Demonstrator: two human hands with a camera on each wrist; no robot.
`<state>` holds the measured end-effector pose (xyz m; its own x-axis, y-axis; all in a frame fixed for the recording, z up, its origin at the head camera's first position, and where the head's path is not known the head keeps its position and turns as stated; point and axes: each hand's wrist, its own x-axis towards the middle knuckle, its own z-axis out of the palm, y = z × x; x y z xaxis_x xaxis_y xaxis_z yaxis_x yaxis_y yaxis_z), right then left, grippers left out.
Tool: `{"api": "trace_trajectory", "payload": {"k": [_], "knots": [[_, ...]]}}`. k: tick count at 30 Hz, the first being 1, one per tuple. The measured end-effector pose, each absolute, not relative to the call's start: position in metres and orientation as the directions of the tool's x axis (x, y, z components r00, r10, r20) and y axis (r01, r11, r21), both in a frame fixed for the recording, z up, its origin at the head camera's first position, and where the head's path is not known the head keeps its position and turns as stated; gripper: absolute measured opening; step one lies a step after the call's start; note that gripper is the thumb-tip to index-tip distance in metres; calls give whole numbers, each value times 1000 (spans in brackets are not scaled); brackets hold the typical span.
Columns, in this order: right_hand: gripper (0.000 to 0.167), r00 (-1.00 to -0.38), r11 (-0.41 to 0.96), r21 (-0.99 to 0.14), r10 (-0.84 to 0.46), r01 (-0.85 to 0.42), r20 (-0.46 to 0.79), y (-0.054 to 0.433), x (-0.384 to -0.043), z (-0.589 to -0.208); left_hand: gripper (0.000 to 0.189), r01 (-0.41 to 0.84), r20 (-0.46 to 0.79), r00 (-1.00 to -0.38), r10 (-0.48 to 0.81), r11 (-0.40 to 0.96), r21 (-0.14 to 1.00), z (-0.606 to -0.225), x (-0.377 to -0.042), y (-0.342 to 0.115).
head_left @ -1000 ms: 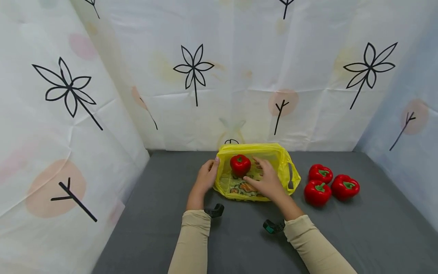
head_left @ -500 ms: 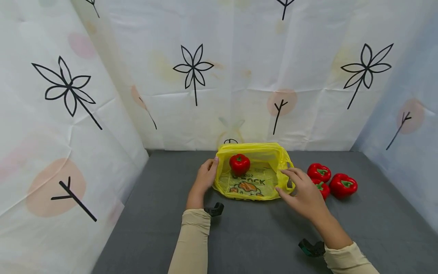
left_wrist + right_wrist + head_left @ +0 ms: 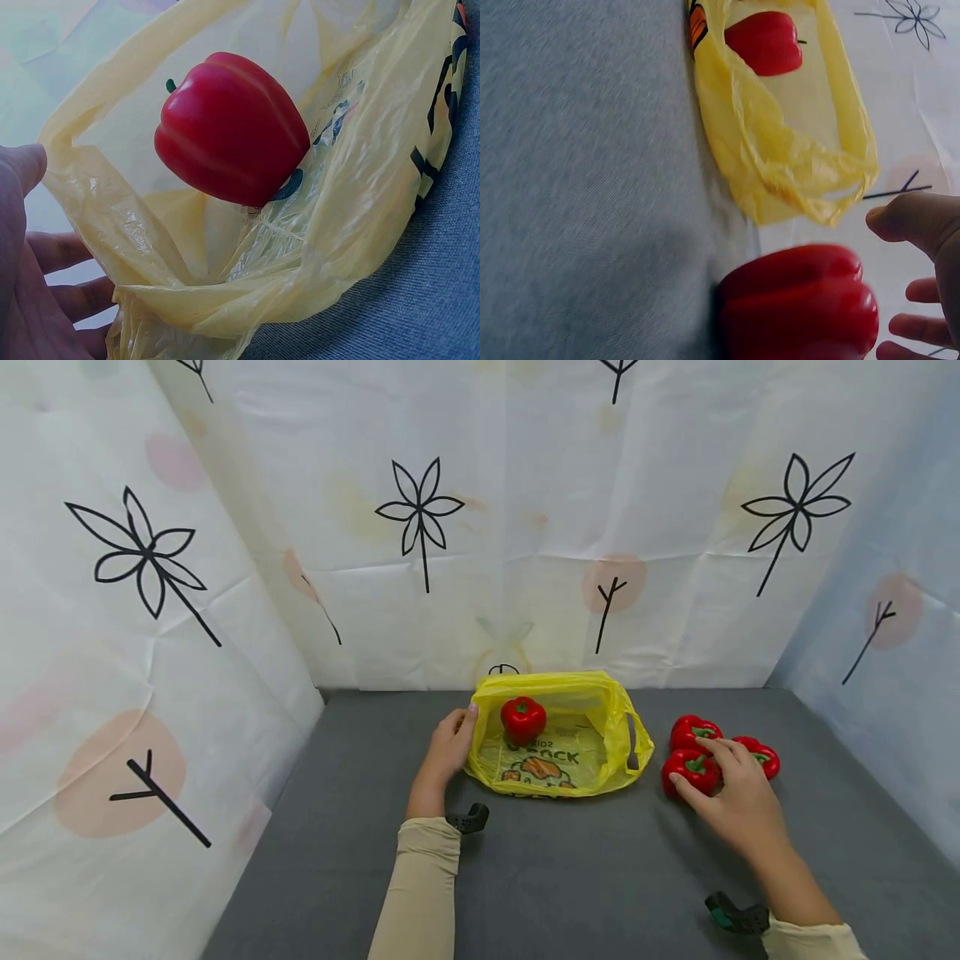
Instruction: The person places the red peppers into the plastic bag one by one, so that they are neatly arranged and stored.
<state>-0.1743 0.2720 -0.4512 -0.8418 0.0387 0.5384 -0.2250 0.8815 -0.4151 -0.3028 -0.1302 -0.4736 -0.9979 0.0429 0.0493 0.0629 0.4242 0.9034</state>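
A yellow plastic bag (image 3: 618, 731) lies on its side with its mouth toward me, one red bell pepper (image 3: 523, 720) inside. My left hand (image 3: 447, 750) holds the bag's left edge, thumb at the rim and fingers behind the plastic in the left wrist view. To the right of the bag, several red bell peppers with green stems sit in a cluster. Over the front bell pepper (image 3: 681, 763) my right hand (image 3: 741, 793) is spread, thumb on its near side and fingers above it. The right wrist view shows a gap between that pepper (image 3: 795, 304) and the fingers.
Close behind the front pepper sits another bell pepper (image 3: 688, 730); a further bell pepper (image 3: 767, 760) is partly covered by the right hand. A dark grey cloth (image 3: 570, 877) covers the table. White patterned fabric (image 3: 510, 527) hangs behind and at both sides.
My right hand has come out of the bag's mouth and moved right, past the bag's handle, to the pepper cluster. The left hand stays at the bag's left edge.
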Motion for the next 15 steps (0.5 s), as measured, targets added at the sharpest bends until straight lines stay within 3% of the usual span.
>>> {"api": "trace_trajectory", "payload": {"k": [15], "knots": [[83, -942, 860, -503, 93, -87, 322, 286, -174, -467, 74, 54, 40, -998, 39, 443, 895, -473, -302, -130]]}}
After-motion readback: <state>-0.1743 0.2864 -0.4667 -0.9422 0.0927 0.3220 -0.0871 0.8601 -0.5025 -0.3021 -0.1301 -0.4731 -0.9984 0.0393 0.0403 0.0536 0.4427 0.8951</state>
